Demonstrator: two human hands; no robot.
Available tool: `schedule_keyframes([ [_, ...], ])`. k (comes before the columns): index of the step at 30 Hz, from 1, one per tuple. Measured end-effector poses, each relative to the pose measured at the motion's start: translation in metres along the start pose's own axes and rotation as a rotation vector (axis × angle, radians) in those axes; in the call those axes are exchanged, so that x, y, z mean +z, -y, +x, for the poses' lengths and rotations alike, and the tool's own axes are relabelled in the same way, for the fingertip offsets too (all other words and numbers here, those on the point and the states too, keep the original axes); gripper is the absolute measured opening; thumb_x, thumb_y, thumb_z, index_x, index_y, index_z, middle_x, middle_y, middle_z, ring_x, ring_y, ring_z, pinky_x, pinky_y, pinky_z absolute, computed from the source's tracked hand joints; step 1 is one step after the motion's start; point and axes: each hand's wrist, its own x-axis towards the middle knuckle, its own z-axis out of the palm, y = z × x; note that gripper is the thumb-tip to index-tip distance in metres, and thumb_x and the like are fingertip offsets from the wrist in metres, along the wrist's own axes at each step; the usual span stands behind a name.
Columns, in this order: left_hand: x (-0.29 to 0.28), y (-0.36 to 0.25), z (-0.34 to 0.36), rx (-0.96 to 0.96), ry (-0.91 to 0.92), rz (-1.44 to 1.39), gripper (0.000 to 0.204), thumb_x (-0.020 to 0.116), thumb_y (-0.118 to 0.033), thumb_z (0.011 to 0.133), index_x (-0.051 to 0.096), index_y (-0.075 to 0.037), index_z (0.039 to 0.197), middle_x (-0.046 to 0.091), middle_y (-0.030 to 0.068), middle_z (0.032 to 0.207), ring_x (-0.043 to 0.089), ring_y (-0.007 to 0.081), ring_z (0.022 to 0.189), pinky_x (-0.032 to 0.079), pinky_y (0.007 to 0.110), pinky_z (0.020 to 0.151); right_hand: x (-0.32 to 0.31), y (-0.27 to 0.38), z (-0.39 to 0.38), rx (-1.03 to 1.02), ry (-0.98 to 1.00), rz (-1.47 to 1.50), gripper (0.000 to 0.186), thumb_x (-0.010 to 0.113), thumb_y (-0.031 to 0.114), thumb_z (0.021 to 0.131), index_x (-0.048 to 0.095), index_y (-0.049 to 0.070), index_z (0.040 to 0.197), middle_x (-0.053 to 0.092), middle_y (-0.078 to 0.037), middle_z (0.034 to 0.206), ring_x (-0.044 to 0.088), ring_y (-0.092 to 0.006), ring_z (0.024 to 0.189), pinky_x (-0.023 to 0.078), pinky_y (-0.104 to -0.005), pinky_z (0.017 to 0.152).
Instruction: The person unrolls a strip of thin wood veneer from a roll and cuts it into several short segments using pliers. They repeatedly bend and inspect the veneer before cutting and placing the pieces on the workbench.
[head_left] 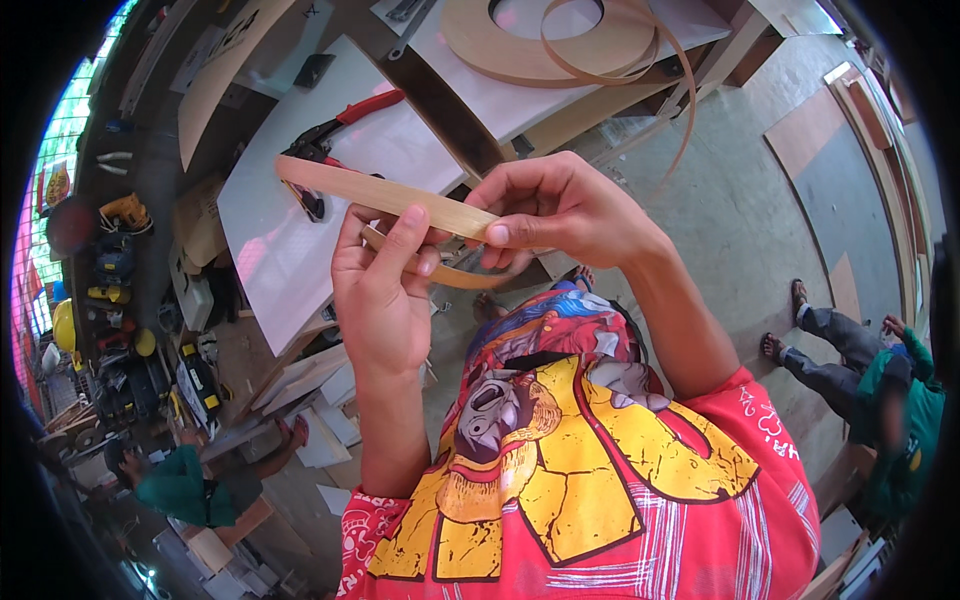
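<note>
- Both hands are closed on one thin wood-coloured edge-banding strip (385,195), held up at chest height over the floor.
- By the left hand (385,290) the strip is pinched between thumb and curled fingers, where a lower length of the strip curves back under it.
- By the right hand (555,205) the strip is gripped flat between thumb and fingertips, just beside the left thumb.
- For the step in hand, judged to be straightening or feeding out the strip, a light, even pinch is advised, with the band kept flat so that no kink or crease is pressed into it.
- The strip is seen as a pale tan ribbon, narrow, flexible, smooth-faced, running up and away to the left of the hands.
- Just beyond the hands a white worktop (270,240) is found, with red-handled pliers (345,120) lying on it.
- Further beyond, a large coil of edge banding (545,45) rests on a second white panel.
- Well apart, to the right and the lower left, two seated people in green are seen.
</note>
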Motion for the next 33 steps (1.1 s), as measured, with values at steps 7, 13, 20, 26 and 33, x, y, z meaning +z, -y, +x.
schedule_keyframes([
  [7, -0.017, -0.006, 0.013, -0.247, 0.141, -0.075, 0.018, 0.07, -0.008, 0.106, 0.063, -0.004, 0.122, 0.073, 0.0058, 0.106, 0.07, 0.0118, 0.089, 0.047, 0.024, 0.067, 0.001, 0.009, 0.002, -0.02, 0.011, -0.159, 0.018, 0.075, 0.015, 0.104, 0.075, 0.001, 0.114, 0.078, -0.003, 0.101, 0.072, -0.0071, 0.082, 0.06, -0.0248, 0.076],
  [13, -0.034, 0.021, 0.014, -0.603, 0.394, -0.421, 0.024, 0.062, -0.021, 0.111, 0.059, -0.009, 0.132, 0.068, 0.0133, 0.123, 0.068, 0.0207, 0.103, 0.054, 0.029, 0.07, 0.0, 0.006, 0.007, -0.155, 0.213, -0.097, 0.018, 0.077, 0.016, 0.103, 0.075, -0.001, 0.109, 0.079, -0.002, 0.097, 0.072, -0.0077, 0.08, 0.061, -0.0247, 0.072],
  [20, -0.026, 0.014, -0.002, -0.068, 0.07, -0.147, 0.025, 0.071, -0.009, 0.105, 0.061, -0.012, 0.128, 0.072, 0.0063, 0.113, 0.069, 0.0169, 0.101, 0.05, 0.031, 0.069, 0.015, 0.015, 0.007, 0.11, -0.129, -0.208, 0.015, 0.075, 0.009, 0.101, 0.076, -0.003, 0.11, 0.078, -0.006, 0.09, 0.074, -0.0102, 0.074, 0.062, -0.0259, 0.067],
  [26, -0.003, 0.02, -0.015, 0.256, -0.209, 0.396, 0.023, 0.072, -0.001, 0.102, 0.064, -0.011, 0.121, 0.071, 0.0031, 0.106, 0.065, 0.0131, 0.092, 0.044, 0.028, 0.071, 0.031, 0.011, 0.01, 0.147, -0.291, -0.412, 0.014, 0.073, 0.009, 0.102, 0.075, -0.003, 0.109, 0.075, -0.004, 0.082, 0.072, -0.0079, 0.069, 0.059, -0.0234, 0.063],
  [33, -0.027, -0.015, -0.004, 0.153, -0.181, -0.038, 0.012, 0.068, -0.005, 0.105, 0.067, -0.006, 0.117, 0.07, 0.0049, 0.106, 0.063, 0.0101, 0.097, 0.044, 0.029, 0.072, 0.017, 0.019, 0.005, 0.352, -0.013, -0.792, 0.023, 0.064, 0.01, 0.107, 0.069, 0.001, 0.128, 0.074, -0.002, 0.083, 0.068, -0.009, 0.075, 0.058, -0.0265, 0.073],
])
